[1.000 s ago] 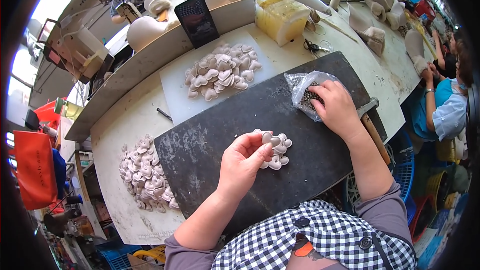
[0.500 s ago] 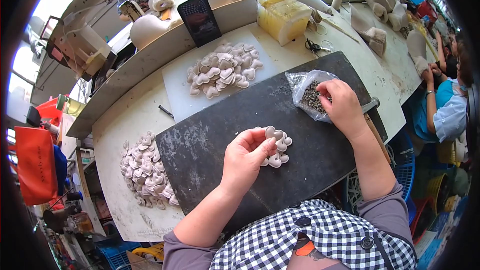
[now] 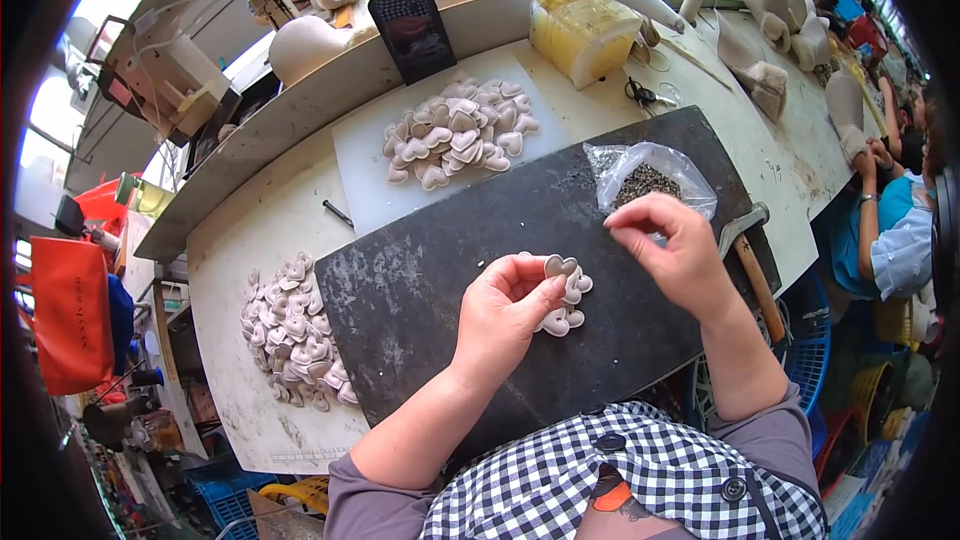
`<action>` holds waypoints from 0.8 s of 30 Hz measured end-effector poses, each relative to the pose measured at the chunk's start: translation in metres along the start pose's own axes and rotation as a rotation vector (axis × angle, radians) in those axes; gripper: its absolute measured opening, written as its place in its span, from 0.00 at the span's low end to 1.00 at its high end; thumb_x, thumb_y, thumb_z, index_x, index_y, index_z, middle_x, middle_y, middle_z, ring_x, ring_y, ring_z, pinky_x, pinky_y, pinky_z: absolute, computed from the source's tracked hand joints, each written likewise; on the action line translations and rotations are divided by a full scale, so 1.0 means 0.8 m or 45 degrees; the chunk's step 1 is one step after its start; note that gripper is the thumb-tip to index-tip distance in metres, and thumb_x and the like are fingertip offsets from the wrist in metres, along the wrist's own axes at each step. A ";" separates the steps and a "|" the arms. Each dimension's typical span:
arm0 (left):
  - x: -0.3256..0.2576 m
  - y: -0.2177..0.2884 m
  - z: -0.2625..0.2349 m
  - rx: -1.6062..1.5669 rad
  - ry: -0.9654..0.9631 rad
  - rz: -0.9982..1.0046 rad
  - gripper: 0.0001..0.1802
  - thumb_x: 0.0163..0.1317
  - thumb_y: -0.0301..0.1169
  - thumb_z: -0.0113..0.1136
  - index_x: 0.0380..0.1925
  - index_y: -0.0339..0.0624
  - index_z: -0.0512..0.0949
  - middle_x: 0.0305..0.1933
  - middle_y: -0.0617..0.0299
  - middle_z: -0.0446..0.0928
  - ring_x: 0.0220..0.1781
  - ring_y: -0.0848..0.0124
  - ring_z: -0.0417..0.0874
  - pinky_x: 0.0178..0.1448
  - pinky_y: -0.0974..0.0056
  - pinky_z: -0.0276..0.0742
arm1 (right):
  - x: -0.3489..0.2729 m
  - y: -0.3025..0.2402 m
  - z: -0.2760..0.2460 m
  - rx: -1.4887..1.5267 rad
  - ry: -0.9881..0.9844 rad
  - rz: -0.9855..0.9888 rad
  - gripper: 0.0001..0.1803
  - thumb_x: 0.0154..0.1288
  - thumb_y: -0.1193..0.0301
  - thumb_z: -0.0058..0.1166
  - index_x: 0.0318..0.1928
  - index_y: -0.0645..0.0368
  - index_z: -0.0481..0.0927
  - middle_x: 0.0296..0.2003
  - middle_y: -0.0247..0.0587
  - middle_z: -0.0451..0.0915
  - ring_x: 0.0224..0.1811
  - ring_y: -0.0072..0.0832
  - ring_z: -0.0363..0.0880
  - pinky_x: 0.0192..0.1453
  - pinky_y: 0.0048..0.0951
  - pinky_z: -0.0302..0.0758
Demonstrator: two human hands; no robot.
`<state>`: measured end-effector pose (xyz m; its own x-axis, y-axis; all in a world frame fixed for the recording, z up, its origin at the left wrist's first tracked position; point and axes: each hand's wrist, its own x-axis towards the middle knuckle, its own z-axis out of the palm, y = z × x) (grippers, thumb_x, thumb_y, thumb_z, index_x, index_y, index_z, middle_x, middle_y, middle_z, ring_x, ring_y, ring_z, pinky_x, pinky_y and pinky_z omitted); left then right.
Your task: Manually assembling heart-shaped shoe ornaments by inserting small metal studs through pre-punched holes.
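Observation:
Between thumb and fingers, my left hand (image 3: 503,318) pinches a pale heart-shaped patch (image 3: 560,266) above the dark work board (image 3: 430,270). Just beyond it lies a small pile of the same heart patches (image 3: 565,320) on the board. To the right, my right hand (image 3: 672,248) hovers in front of a clear plastic bag (image 3: 690,180) that holds many tiny dark metal pieces (image 3: 645,182). Its thumb and index finger are drawn together; whatever lies between them is too small to make out.
A large heap of heart patches (image 3: 462,130) covers a white sheet (image 3: 365,165); another heap (image 3: 290,330) lies left of the board. A hammer (image 3: 755,280) rests at the board's right edge. Scissors (image 3: 648,95), a phone (image 3: 410,30) and a yellowish container (image 3: 585,35) stand or lie farther back. A co-worker (image 3: 890,220) sits at right.
My right hand has come out of the bag, back toward me and the left hand. My left hand keeps its hold on the heart patch.

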<state>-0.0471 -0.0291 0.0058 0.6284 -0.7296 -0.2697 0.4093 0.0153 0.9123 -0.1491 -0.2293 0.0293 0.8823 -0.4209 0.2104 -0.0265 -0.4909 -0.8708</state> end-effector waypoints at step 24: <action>-0.014 -0.004 0.007 0.084 -0.041 0.145 0.08 0.69 0.26 0.64 0.44 0.33 0.80 0.40 0.61 0.84 0.40 0.77 0.85 0.45 0.71 0.82 | -0.027 -0.018 0.043 -0.265 -0.004 -0.400 0.07 0.57 0.79 0.64 0.36 0.60 0.81 0.41 0.42 0.77 0.45 0.40 0.77 0.50 0.36 0.75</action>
<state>-0.0589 -0.0245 0.0078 0.6463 -0.7474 -0.1540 0.2914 0.0552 0.9550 -0.1515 -0.1870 0.0219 0.8641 -0.2229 0.4513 0.1512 -0.7402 -0.6551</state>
